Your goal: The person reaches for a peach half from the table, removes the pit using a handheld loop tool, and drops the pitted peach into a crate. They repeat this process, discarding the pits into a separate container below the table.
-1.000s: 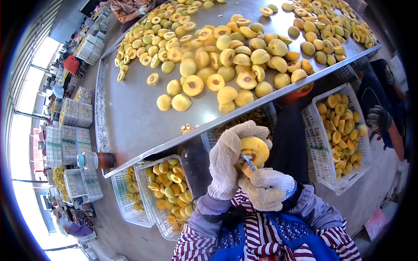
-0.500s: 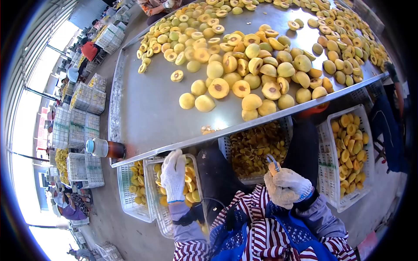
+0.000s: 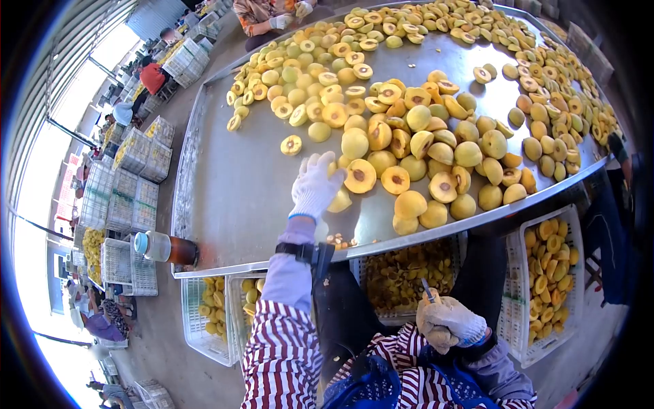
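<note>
My left hand (image 3: pixel 317 183), in a white knitted glove, reaches over the steel table (image 3: pixel 231 204) with its fingers spread on the near edge of the fruit pile. One yellow peach half (image 3: pixel 339 201) shows beside its palm; what lies under the hand is hidden. Close to my lap, my right hand (image 3: pixel 448 322) is closed around a pitting knife (image 3: pixel 428 290), whose narrow metal tip points up past the gloved fingers. Many halved peaches (image 3: pixel 360 176) are heaped across the tabletop, some cut side up with brown centres.
Below the table edge, a crate of brownish scraps (image 3: pixel 402 273) stands between my knees. Crates of fruit halves stand at right (image 3: pixel 548 273) and left (image 3: pixel 214 307). A jar of dark liquid (image 3: pixel 167 248) lies at the table's left corner. Another person (image 3: pixel 272 19) sits across.
My left hand has moved from above the left crate up and forward onto the table by the peaches. My right hand stays near my lap with the knife. The view has shifted slightly.
</note>
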Tool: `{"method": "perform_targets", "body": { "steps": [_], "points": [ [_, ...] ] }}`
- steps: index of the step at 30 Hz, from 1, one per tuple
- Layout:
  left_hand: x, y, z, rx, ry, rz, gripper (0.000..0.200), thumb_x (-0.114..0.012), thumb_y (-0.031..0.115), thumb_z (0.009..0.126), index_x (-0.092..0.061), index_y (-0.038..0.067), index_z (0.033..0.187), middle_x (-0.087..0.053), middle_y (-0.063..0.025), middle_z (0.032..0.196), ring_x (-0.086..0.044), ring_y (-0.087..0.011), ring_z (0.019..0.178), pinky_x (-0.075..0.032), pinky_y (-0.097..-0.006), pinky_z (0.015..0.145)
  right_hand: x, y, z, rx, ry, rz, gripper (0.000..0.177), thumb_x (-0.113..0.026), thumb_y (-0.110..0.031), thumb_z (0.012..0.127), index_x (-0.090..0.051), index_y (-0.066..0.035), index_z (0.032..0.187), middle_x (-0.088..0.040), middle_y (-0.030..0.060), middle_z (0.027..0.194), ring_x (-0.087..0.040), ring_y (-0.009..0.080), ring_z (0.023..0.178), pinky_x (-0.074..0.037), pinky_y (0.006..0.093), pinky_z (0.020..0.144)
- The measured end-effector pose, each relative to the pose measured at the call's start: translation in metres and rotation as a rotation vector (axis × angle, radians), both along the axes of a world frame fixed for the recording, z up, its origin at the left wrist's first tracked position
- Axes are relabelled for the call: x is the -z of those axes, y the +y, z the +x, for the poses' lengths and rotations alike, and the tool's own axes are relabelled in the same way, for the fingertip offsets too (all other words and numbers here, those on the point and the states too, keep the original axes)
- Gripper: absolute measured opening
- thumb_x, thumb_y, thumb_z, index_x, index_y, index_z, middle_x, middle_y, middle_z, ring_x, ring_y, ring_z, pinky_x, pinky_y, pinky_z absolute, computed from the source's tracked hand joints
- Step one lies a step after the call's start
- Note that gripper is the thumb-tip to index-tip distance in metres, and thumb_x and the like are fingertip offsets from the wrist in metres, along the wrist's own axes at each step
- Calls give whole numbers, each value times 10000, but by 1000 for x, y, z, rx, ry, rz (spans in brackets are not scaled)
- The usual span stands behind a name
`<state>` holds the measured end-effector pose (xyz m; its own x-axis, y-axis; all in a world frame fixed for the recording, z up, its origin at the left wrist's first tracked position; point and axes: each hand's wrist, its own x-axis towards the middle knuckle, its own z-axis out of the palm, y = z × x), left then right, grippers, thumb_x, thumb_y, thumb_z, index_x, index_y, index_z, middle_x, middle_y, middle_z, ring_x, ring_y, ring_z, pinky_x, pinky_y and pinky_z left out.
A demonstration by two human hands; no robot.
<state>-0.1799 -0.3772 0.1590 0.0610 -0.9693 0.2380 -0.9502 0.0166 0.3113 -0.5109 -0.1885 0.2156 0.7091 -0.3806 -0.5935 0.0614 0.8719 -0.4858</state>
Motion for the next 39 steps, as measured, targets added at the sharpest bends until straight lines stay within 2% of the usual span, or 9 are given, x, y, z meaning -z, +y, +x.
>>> {"method": "perform_targets", "body": {
  "steps": [7, 8, 10, 20, 23, 26, 28, 31, 39],
  "points": [
    [10, 5, -32, 8, 11, 173, 363, -538, 438, 957, -608, 151, 1169, -570, -157, 1143, -568, -371, 1109, -481, -470, 931, 6, -19, 8, -25, 49, 51, 303, -583, -265, 966, -564, -13, 799, -501, 47, 503, -419, 119, 335, -401, 257, 341],
    [-16, 20, -38, -26, -15, 461, 428, -521, 452, 965, -571, 226, 1326, -486, -143, 1448, -493, -378, 1296, -443, -427, 1047, 8, -21, 13, -41, 59, 43, 305, -580, -266, 969, -565, -13, 800, -500, 46, 503, -419, 119, 336, -399, 256, 340],
    [-1, 38, -1, 250, 224, 477, 467, -585, 406, 934, -539, 237, 1367, -454, -153, 1477, -480, -372, 1316, -432, -427, 1064, 11, -25, 19, -115, 69, -24, 302, -573, -274, 979, -580, -12, 829, -512, 36, 523, -440, 113, 357, -361, 236, 339],
    [8, 25, 36, -250, 18, 426, 676, -712, 338, 811, -471, 201, 1428, -435, -175, 1457, -432, -370, 1361, -419, -456, 1083, -2, -19, 41, -162, 197, -93, 301, -645, -255, 944, -533, -74, 1158, -574, 12, 644, -484, 67, 464, -368, 191, 417],
    [14, 43, 42, -198, 385, 288, 629, -703, 353, 841, -490, 146, 1396, -500, -157, 1397, -487, -344, 1330, -455, -451, 1068, -10, -14, 42, -118, 199, -121, 321, -654, -270, 945, -527, -80, 1172, -574, 11, 646, -486, 60, 470, -376, 188, 424],
    [4, 80, 25, -52, 1811, 291, 667, -681, 380, 876, -442, 104, 1434, -531, -137, 1365, -614, -322, 1153, -589, -447, 866, -16, -13, 40, -68, 217, -168, 335, -661, -275, 946, -523, -84, 1183, -569, 4, 645, -484, 51, 474, -380, 187, 427],
    [-22, 107, -11, 59, 2021, 331, 696, -650, 430, 908, -398, 76, 1452, -534, -133, 1363, -643, -327, 1098, -625, -461, 757, -16, -9, 42, -74, 242, -225, 345, -666, -280, 949, -533, -84, 1200, -562, -11, 632, -479, 41, 463, -385, 194, 427],
    [-30, 142, -54, 51, 2014, 315, 807, -621, 624, 880, -416, 63, 1424, -573, -223, 1290, -652, -385, 1064, -630, -476, 695, -32, -10, 49, -90, 260, -341, 320, -673, -262, 948, -574, -68, 1182, -573, -14, 635, -493, 37, 468, -386, 197, 442],
    [-56, 176, -96, 232, 1821, 457, 865, -454, 711, 931, -497, -54, 1333, -642, -240, 1191, -666, -293, 1047, -544, -381, 934, -26, 4, 46, -54, 513, -847, 469, -690, -473, 883, -614, -54, 1081, -690, 192, 847, -693, 383, 793, -534, 426, 660]
  ]
}}
